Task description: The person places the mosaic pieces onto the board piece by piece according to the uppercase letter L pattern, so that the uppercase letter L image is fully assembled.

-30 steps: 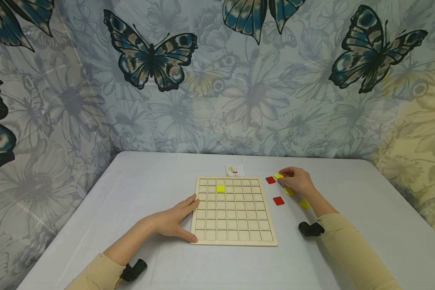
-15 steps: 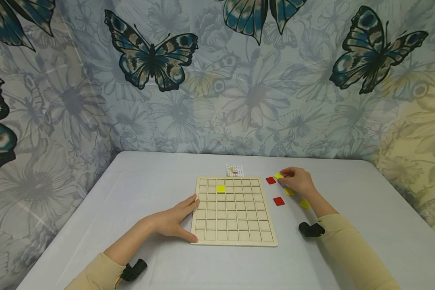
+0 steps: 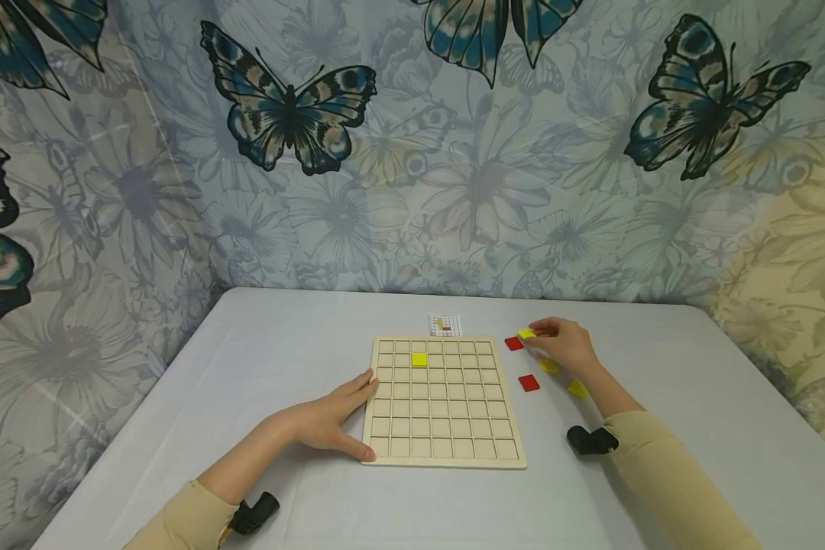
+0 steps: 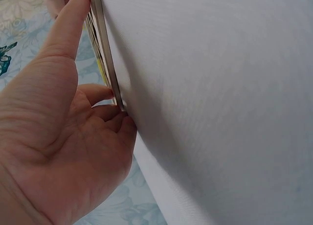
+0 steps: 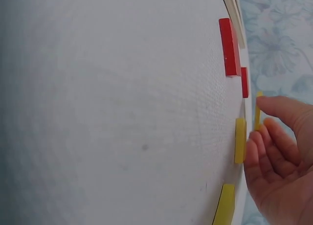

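OK, R hand (image 3: pixel 562 341) pinches a yellow tile (image 3: pixel 526 334) nr the bench's (image 3: pixel 302 321) far edge, R of the board (image 3: pixel 443 426); L hand (image 3: pixel 319 420) grips nothing, fingers spread along board's L side. Best: light pinch, tile lvl, clear nearby red tile (image 3: pixel 514 344) w/o nudging it, L hand just steadying board.

We saw the left hand (image 4: pixel 68 146) spread against the edge of a thin board (image 4: pixel 107 49), thumb and fingers touching it, on a white tabletop (image 4: pixel 230 88), with part of the right hand (image 4: pixel 55 1) and a patterned wall (image 4: pixel 29 35) beyond.
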Motion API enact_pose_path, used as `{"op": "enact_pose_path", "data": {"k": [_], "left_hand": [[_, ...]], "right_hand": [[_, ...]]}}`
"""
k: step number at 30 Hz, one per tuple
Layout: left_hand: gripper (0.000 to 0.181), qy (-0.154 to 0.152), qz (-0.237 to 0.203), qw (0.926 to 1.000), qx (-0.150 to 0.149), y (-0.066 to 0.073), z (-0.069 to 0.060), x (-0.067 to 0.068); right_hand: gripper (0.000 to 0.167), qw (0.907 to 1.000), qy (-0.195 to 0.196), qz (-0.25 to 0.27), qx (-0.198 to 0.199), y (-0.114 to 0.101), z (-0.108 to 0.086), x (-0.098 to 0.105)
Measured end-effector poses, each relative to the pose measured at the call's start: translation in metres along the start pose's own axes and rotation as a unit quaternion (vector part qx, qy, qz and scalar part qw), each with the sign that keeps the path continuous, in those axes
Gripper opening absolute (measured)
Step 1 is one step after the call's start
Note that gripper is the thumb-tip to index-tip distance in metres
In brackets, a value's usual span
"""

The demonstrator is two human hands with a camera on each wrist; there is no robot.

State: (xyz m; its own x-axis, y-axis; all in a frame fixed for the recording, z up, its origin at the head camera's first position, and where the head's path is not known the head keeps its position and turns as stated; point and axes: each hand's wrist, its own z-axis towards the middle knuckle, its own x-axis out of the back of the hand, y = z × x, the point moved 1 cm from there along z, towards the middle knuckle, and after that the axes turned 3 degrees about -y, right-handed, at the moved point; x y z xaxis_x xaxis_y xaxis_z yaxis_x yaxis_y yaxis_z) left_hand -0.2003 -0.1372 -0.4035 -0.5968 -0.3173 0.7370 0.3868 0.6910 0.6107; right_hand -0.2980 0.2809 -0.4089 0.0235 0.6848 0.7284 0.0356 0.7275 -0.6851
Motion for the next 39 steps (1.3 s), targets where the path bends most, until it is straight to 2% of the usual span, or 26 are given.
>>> {"op": "enact_pose_path", "data": {"k": [7, 18, 27, 39], "left_hand": [[0.113, 0.001, 0.002, 1.0000, -0.001, 0.000, 0.000, 0.000], [0.114, 0.003, -0.002, 1.0000, 0.001, 0.000, 0.001, 0.000], [0.114, 0.001, -0.003, 1.0000, 0.001, 0.000, 0.000, 0.000], [0.113, 0.002, -0.001, 1.0000, 0.002, 0.001, 0.000, 0.000]], "right_hand": [[0.044, 0.9997, -0.004, 0.026, 0.003, -0.004, -0.004, -0.001], [0.049, 0.9959, -0.042, 0.078, 0.017, -0.020, -0.015, -0.005], [0.043, 0.9931, -0.050, 0.094, 0.049, -0.039, -0.022, -0.016], [0.038, 0.9859, -0.089, 0.122, 0.073, -0.065, -0.035, -0.036]]}}
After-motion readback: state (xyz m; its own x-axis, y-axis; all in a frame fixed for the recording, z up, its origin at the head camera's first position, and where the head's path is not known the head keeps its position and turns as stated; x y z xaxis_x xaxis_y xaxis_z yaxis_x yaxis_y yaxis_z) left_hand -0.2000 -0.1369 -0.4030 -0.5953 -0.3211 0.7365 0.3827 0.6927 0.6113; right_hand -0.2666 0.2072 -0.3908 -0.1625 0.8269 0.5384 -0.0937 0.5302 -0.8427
